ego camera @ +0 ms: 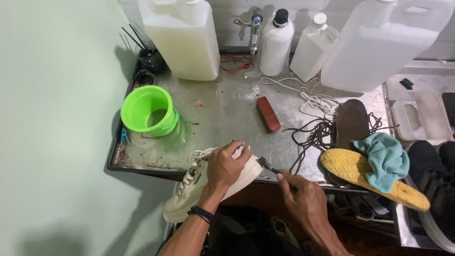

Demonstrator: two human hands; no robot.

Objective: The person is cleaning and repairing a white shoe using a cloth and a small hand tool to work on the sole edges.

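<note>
My left hand (227,167) grips a cream-white sneaker (189,195) by its heel end, holding it at the front edge of a worn metal tray table (222,118). My right hand (304,196) holds a small dark brush (268,166), its tip touching the sneaker's sole edge just right of my left hand. A black band circles my left wrist.
A green plastic cup (149,110) stands at the left. Large white jugs (181,34) and bottles (275,42) line the back wall. A brown brush block (268,114), tangled laces (310,131), a yellow insole (370,177), a teal cloth (387,153) and black shoes (449,194) lie to the right.
</note>
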